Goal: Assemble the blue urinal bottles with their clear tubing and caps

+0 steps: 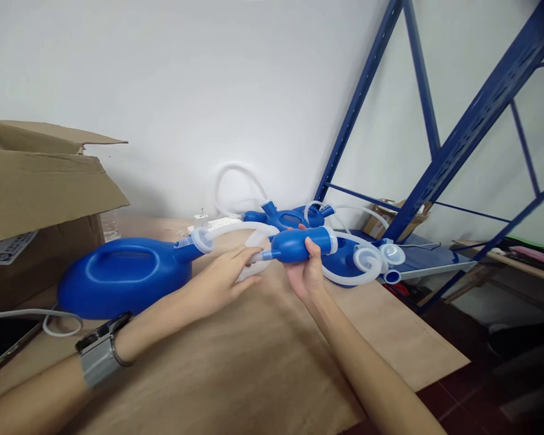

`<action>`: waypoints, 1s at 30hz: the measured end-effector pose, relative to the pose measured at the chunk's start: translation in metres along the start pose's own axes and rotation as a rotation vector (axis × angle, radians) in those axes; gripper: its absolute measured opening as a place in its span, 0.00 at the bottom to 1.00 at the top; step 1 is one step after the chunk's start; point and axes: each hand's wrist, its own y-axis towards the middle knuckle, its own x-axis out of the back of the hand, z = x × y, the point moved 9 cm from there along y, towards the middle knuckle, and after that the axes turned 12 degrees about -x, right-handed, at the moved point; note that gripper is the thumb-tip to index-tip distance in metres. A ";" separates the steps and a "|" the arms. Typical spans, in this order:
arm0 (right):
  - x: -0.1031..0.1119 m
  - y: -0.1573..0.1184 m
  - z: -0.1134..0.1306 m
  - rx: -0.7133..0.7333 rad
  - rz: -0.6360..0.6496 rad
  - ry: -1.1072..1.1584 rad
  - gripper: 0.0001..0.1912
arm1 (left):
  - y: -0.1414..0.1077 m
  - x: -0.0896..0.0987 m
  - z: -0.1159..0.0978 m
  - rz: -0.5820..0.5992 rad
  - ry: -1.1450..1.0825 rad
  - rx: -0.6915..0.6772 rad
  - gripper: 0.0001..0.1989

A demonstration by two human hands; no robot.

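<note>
My right hand (307,275) is wrapped from below round a blue plastic funnel cup (294,245), which lies sideways with a white rim at its right end. A translucent hose (259,256) meets the cup's narrow left end. My left hand (233,269) grips the hose there, its fingers over the top and its thumb lower down. To the left, a blue urinal bottle (118,275) with a moulded handle rests on the table, a hose arching from its white-capped neck. Behind my right hand, another blue bottle (342,266) is partly hidden.
More blue bottles (285,217) with looping hoses stand by the wall. An open cardboard box (49,187) is at the left, above a dark tablet-like device (4,344) and white cable. Clear caps (392,254) lie near the blue metal rack (426,187). The brown tabletop (236,362) ends at right.
</note>
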 end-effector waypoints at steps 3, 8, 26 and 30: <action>0.003 0.004 -0.005 -0.039 -0.026 0.030 0.29 | -0.004 0.004 0.009 -0.050 0.134 -0.087 0.24; 0.005 0.007 -0.001 -0.038 -0.010 0.106 0.25 | -0.006 0.017 0.025 -0.140 0.113 -0.041 0.24; 0.018 0.016 0.007 -0.059 -0.042 0.245 0.25 | -0.033 -0.017 0.054 0.431 -0.394 0.274 0.49; 0.019 0.018 0.006 -0.071 -0.039 0.255 0.26 | -0.038 -0.018 0.058 0.437 -0.376 0.341 0.30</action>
